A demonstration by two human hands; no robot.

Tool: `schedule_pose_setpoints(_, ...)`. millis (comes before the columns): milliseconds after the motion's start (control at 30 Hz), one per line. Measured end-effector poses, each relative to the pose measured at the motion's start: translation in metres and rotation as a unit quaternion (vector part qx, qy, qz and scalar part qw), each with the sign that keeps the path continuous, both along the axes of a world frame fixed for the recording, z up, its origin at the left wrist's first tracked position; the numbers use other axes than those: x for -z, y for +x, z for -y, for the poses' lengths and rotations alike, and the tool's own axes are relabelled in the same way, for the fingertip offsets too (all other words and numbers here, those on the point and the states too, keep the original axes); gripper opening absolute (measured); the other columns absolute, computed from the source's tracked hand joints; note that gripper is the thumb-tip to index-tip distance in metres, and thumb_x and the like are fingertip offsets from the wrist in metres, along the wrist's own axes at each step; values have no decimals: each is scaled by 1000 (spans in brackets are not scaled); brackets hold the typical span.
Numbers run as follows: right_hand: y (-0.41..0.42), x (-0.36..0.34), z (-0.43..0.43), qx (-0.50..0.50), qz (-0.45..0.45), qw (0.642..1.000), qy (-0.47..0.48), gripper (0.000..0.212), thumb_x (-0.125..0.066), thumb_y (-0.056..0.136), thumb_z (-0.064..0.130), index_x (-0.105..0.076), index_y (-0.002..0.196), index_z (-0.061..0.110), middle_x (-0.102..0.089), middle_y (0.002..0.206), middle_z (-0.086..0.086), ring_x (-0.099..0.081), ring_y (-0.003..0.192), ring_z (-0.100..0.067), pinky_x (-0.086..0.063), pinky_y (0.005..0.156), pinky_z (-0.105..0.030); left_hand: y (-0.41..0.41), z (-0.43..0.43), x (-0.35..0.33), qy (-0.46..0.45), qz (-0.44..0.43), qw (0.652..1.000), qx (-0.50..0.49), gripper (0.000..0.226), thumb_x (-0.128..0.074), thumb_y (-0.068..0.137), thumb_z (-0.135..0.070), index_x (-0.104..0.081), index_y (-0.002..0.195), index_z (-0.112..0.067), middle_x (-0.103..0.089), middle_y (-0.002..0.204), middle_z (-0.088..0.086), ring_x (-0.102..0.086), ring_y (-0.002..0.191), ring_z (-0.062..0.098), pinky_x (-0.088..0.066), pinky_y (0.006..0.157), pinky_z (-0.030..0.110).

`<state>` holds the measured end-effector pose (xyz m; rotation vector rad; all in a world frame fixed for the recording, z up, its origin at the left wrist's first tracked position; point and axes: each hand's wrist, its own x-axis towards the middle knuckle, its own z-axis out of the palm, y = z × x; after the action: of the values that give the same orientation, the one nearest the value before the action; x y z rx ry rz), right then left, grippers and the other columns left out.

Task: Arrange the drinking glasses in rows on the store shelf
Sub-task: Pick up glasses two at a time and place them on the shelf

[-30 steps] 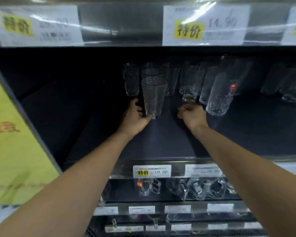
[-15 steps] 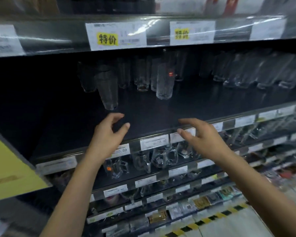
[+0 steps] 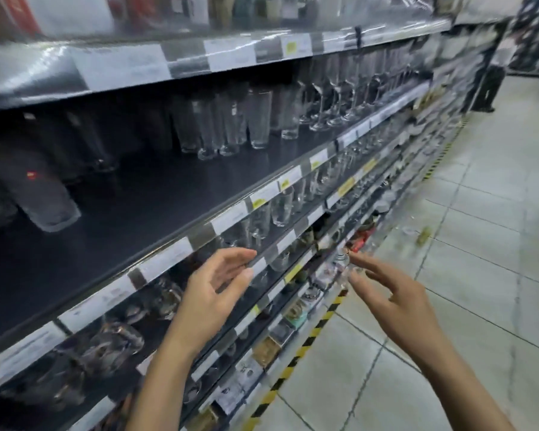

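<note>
Both of my hands are empty, fingers spread and loose: my left hand (image 3: 212, 293) hangs in front of the price-label strip (image 3: 165, 259) at the near edge of the dark shelf (image 3: 143, 219), and my right hand (image 3: 395, 303) floats over the tiled floor (image 3: 479, 244) to the right, well apart from any glass. On that shelf, the drinking glasses (image 3: 231, 126) stand in a cluster toward the far right, with one textured glass (image 3: 44, 194) alone at the near left. Blur smears the lower shelves.
</note>
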<state>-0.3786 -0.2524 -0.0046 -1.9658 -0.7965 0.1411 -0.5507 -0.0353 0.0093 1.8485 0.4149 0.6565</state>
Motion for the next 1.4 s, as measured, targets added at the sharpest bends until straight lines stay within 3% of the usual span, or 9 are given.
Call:
schedule_pose_setpoints(233, 119, 9, 65, 58, -69, 995, 44, 32, -63, 78, 55, -61, 108, 65, -62, 116, 38, -58, 113, 7, -47, 93, -23, 160, 61, 6, -34, -26, 998, 43, 17, -64, 93, -18, -70, 108, -24, -72, 110, -13, -66, 109, 4, -51, 97, 22)
schedule_pose_setpoints(433, 211, 8, 77, 62, -95, 993, 32, 39, -60, 70, 66, -63, 109, 60, -61, 115, 39, -57, 114, 6, -48, 96, -32, 255, 78, -8, -43, -34, 997, 57, 31, -62, 83, -42, -69, 109, -25, -71, 112, -15, -65, 109, 1, -49, 94, 17)
schedule_pose_setpoints(600, 279, 7, 55, 43, -103, 993, 27, 37, -61, 71, 64, -66, 107, 56, -56, 110, 44, -57, 117, 1, -48, 102, -36, 315, 64, -6, -34, -42, 998, 34, 35, -61, 82, -46, -69, 110, -27, -71, 112, -18, -64, 108, -1, -47, 90, 11)
schedule_pose_setpoints(767, 354, 7, 4, -7, -98, 995, 23, 34, -63, 78, 59, -65, 111, 54, -64, 118, 31, -59, 115, 2, -50, 97, -31, 369, 26, -5, -31, -37, 999, -21, 36, -61, 80, -48, -68, 110, -30, -70, 111, -22, -63, 106, -6, -49, 90, 12)
schedule_pose_setpoints(900, 417, -4, -58, -57, -80, 995, 28, 32, -66, 83, 52, -65, 115, 49, -65, 114, 32, -60, 111, 6, -52, 99, -37, 415, -20, -9, -29, -1, 995, -99, 30, -62, 82, -43, -70, 106, -27, -72, 107, -20, -65, 105, -4, -50, 93, 18)
schedule_pose_setpoints(1100, 488, -22, -147, -133, -73, 988, 27, 37, -68, 86, 46, -61, 122, 46, -61, 120, 31, -56, 112, 10, -49, 102, -28, 478, -92, -28, -28, 50, 973, -224, 31, -61, 82, -49, -71, 102, -26, -74, 104, -10, -67, 104, 6, -52, 94, 31)
schedule_pose_setpoints(1233, 516, -30, -201, -176, -81, 979, 62, 35, -68, 89, 42, -62, 124, 40, -64, 119, 26, -59, 112, 6, -49, 100, -25, 511, -124, -31, -32, 46, 953, -299, 14, -66, 91, -32, -68, 104, -26, -71, 103, -12, -65, 97, -5, -48, 84, 13)
schedule_pose_setpoints(1333, 529, -44, -240, -195, -107, 969, 103, 30, -66, 93, 30, -64, 123, 30, -66, 115, 23, -60, 106, 11, -48, 96, -15, 530, -143, -28, -39, 36, 938, -343, 35, -70, 88, -35, -60, 120, -22, -64, 116, -14, -60, 105, -6, -43, 83, 4)
schedule_pose_setpoints(1400, 536, -51, -270, -201, -119, 965, 120, 30, -66, 94, 25, -64, 124, 23, -66, 112, 19, -61, 100, 12, -47, 90, -10, 540, -157, -24, -46, 28, 927, -371, 54, -73, 85, -37, -52, 131, -20, -59, 126, -8, -56, 116, 4, -40, 92, 10)
